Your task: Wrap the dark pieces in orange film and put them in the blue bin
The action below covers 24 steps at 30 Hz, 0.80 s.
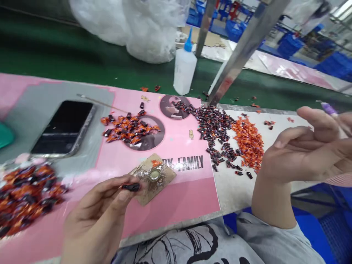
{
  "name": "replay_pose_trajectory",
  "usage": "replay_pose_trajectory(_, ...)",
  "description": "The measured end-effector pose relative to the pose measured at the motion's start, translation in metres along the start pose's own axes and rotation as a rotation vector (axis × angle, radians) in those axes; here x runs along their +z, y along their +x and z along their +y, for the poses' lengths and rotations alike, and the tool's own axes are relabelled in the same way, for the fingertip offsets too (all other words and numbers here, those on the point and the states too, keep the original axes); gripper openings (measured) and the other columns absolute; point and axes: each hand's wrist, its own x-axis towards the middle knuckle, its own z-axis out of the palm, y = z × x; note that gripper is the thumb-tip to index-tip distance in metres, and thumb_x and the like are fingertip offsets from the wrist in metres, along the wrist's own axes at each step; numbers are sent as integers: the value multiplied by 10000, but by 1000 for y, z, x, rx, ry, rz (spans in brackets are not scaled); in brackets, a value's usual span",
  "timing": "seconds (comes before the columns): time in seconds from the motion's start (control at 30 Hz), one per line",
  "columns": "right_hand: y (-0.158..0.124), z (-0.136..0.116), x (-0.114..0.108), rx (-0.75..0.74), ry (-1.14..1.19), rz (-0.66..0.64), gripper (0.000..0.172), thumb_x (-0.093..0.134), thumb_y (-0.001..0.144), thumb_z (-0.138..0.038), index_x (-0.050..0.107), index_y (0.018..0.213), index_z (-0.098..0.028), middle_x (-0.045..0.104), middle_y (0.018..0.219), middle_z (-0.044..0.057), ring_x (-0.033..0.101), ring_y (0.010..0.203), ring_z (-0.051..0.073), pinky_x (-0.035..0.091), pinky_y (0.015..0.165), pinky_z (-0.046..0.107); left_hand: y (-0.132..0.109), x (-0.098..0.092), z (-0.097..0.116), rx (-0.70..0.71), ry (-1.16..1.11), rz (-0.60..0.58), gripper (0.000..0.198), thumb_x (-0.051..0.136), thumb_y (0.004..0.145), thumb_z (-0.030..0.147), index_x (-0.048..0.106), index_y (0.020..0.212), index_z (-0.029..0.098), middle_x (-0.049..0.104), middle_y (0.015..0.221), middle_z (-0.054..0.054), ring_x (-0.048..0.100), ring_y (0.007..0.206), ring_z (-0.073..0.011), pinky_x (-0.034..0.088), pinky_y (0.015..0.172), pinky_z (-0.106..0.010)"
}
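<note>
We had just one view, worn at head height, and from it we looked forward and down across the desk (228,190). The wearer's shirt (176,245) showed along the bottom (cut off by the frame), with the left hand (99,216) and right hand (305,154) close to us. We saw the desk's near edge slope up rightward, and our view reached past a metal post (244,44) to distant blue bins (290,46) at upper right.

phone (64,128) on mat (176,198), left | bottle (184,69) behind mat | cardboard (146,197) on mat, right of phone | parts heap (29,198) before phone
</note>
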Motion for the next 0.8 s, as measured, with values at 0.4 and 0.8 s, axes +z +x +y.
replay_pose_trajectory(0.4,-21,76,-58,256,-1014,-580,169,612,812,-97,752,857,-179,729,797,96,679,849,244,526,829,346,43,-3,13,-174,20,-1,376,977,503,453,779,736,235,781,743,15,727,665,-130,608,631,-151)
replay_pose_trajectory(0.8,21,82,-69,-2,-908,-603,280,537,926,-419,727,924,-213,779,909,109,744,831,271,617,732,407,31,47,15,-208,-138,-118,302,912,634,354,747,794,158,753,811,-54,693,710,-159,578,722,-263)
